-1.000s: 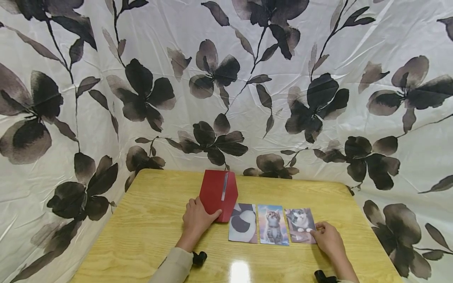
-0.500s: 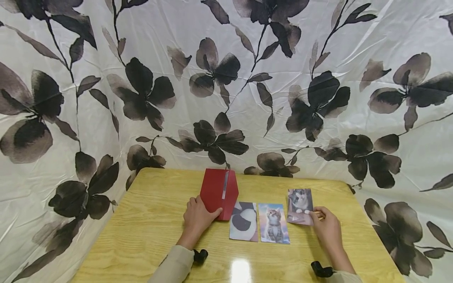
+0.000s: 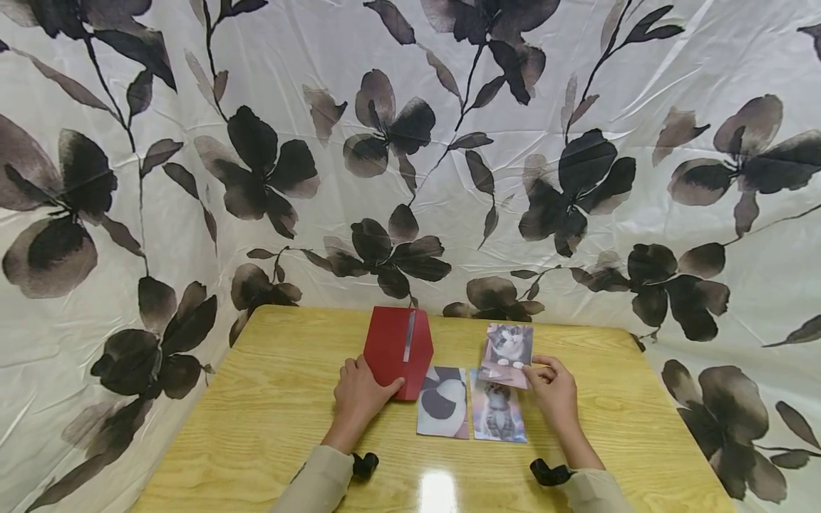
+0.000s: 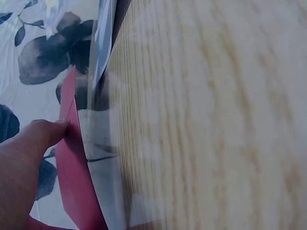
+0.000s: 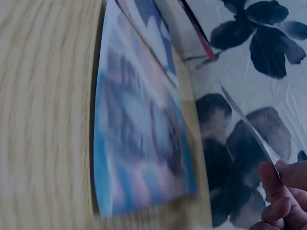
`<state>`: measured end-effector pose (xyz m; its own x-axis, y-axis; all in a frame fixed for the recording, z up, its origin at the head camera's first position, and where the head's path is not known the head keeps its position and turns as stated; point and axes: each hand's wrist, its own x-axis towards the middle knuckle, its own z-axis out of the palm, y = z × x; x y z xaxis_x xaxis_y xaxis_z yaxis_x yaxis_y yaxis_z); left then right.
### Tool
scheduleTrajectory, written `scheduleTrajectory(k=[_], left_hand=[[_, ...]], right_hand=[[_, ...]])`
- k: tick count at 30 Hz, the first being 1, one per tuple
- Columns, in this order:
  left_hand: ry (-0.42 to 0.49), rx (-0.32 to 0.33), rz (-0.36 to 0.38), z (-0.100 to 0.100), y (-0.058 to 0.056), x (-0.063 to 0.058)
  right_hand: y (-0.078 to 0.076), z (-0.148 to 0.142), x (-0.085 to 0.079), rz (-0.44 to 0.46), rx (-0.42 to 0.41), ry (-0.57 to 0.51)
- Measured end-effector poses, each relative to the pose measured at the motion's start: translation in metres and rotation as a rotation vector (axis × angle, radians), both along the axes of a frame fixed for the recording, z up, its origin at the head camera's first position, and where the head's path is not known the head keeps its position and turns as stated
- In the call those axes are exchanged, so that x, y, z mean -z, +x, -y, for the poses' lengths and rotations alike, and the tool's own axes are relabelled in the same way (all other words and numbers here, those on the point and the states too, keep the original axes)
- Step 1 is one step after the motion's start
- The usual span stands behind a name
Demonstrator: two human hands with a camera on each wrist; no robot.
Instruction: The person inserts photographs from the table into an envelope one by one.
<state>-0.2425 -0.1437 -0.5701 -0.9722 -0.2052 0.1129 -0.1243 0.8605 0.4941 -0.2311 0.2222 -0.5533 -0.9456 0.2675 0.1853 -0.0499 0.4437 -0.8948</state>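
My left hand (image 3: 360,395) grips a red envelope (image 3: 391,345) at its near left part, thumb lying over the front. A silvery strip shows along the envelope's opening. In the left wrist view the thumb presses on the red paper (image 4: 79,177). Between thumb and fingers, my right hand (image 3: 555,393) pinches the right edge of a cat photo card (image 3: 509,349), raised above the table. That card covers the top of a kitten photo card (image 3: 499,419) lying flat. Left of it lies a black-and-white patterned photo card (image 3: 442,405). The right wrist view has the held card (image 5: 249,125) nearly edge-on.
Everything is on a yellow wood-grain table (image 3: 276,399) with rounded far corners. A white floral cloth (image 3: 487,171) hangs behind it and at the sides. Each wrist bears a small black device, one of them at the right wrist (image 3: 549,472).
My right hand has lifted the cat photo card off the table and carried it left and away from me, over the kitten card. The left hand and the red envelope have stayed in place.
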Motion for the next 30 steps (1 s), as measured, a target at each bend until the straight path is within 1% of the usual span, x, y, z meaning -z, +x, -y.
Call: scheduleTrajectory(k=[4, 10, 15, 22, 27, 30], left_hand=[[0.000, -0.003, -0.006, -0.001, 0.001, -0.001], [-0.001, -0.003, -0.014, -0.001, 0.000, -0.001], [-0.004, -0.009, -0.009, -0.001, 0.000, 0.002], [-0.007, -0.014, 0.005, -0.002, 0.000, 0.001], [-0.020, -0.012, 0.002, -0.002, 0.000, 0.001], [-0.025, -0.010, -0.003, -0.002, 0.000, 0.001]], right_hand=[[-0.009, 0.017, 0.001, 0.006, -0.032, -0.065], [-0.021, 0.039, 0.003, 0.049, -0.064, -0.156], [-0.028, 0.056, 0.005, 0.079, -0.087, -0.199], [-0.041, 0.081, 0.008, 0.020, -0.137, -0.184], [-0.049, 0.096, 0.009, 0.040, -0.155, -0.203], [-0.054, 0.102, 0.011, 0.051, -0.162, -0.187]])
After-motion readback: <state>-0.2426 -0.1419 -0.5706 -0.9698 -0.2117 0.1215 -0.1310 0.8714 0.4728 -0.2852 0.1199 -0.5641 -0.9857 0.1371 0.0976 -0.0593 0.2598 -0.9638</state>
